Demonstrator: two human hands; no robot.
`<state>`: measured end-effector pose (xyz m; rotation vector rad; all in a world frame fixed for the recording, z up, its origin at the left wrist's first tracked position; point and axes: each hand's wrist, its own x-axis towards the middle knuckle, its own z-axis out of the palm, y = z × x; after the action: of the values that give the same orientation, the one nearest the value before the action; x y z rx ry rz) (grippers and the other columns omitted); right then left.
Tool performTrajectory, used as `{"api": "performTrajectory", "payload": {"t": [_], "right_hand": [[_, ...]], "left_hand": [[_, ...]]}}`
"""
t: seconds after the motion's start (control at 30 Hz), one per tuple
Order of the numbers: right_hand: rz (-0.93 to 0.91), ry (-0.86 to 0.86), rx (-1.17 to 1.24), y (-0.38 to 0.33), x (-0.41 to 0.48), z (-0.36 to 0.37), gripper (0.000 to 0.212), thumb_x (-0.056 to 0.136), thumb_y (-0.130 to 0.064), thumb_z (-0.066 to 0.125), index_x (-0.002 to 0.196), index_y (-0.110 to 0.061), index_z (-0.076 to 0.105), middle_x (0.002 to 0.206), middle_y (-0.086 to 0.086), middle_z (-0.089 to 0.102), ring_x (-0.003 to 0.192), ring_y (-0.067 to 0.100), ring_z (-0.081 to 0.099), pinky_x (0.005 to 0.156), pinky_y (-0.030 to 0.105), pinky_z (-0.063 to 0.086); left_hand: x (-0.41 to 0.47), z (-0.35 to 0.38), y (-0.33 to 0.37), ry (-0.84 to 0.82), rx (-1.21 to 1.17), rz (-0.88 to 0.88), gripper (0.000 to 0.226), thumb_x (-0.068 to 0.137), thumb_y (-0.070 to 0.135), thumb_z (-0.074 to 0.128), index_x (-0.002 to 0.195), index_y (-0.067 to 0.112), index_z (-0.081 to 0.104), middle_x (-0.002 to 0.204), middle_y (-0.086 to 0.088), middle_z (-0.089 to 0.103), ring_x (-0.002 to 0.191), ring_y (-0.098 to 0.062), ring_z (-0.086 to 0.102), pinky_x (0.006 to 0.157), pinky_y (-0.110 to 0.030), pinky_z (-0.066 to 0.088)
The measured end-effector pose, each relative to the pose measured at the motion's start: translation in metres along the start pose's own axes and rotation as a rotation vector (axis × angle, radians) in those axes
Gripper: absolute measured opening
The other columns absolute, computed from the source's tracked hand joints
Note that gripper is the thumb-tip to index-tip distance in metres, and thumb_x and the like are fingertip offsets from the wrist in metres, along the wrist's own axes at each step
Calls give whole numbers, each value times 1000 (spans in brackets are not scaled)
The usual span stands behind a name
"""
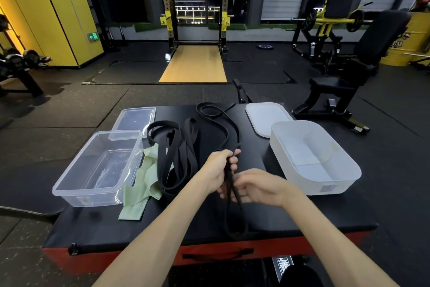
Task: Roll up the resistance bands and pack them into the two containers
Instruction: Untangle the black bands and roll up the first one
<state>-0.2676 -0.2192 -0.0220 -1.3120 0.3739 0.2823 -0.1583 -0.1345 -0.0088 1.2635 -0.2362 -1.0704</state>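
Clear glossy plastic container (97,168); matt black rubbery bands (179,147); frosted white tub (314,158).

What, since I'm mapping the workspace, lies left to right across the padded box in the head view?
Clear container → green band → pile of black bands → held black band → white container

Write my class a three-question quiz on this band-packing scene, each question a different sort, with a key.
1. True or false: the clear container and the white container both hold nothing.
2. The green band lies: A) in the white container; B) beside the clear container, partly under black bands; C) on the floor.
3. What do the left hand and right hand grip together?
Key: 1 true; 2 B; 3 one thin black band.
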Motion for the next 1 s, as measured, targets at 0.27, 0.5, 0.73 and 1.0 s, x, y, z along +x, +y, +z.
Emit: {"api": "performTrajectory", "payload": {"t": [0.27, 0.5, 0.73, 1.0], "right_hand": [[15, 233, 306, -37, 24, -19, 53, 98, -45, 36, 70, -3, 50, 49, 11, 51, 40, 24, 50, 50, 28, 49], [140, 215, 277, -54, 53, -16, 15, 94, -14, 55, 95, 1, 56, 68, 6, 61, 56, 10, 57, 60, 21, 53], [-19, 201, 378, -59, 43, -11, 13, 97, -3, 42, 95, 1, 54, 74, 10, 58, 56, 9, 48, 51, 17, 41], [36, 94, 168, -50, 33, -2, 20, 97, -5, 38, 85, -20, 44, 76, 8, 51, 55, 11, 43, 52, 21, 37]], "left_hand": [[-20, -10, 10, -413, 209, -102, 16, 100, 16, 36, 96, 13, 51, 68, 1, 51, 61, -14, 53, 63, -24, 44], [-20, -19, -2, -437, 429, -116, 21, 101, 26, 45, 109, 9, 56, 80, -1, 62, 82, -17, 64, 80, -29, 49], [3, -40, 0, -149, 199, -190, 78, 91, 71, 21, 120, 9, 57, 113, -6, 67, 112, -22, 60, 96, -34, 44], [31, -21, 22, 75, -94, -111, 48, 104, 36, 27, 97, 9, 67, 82, -3, 67, 50, -14, 61, 51, -23, 43]]}}
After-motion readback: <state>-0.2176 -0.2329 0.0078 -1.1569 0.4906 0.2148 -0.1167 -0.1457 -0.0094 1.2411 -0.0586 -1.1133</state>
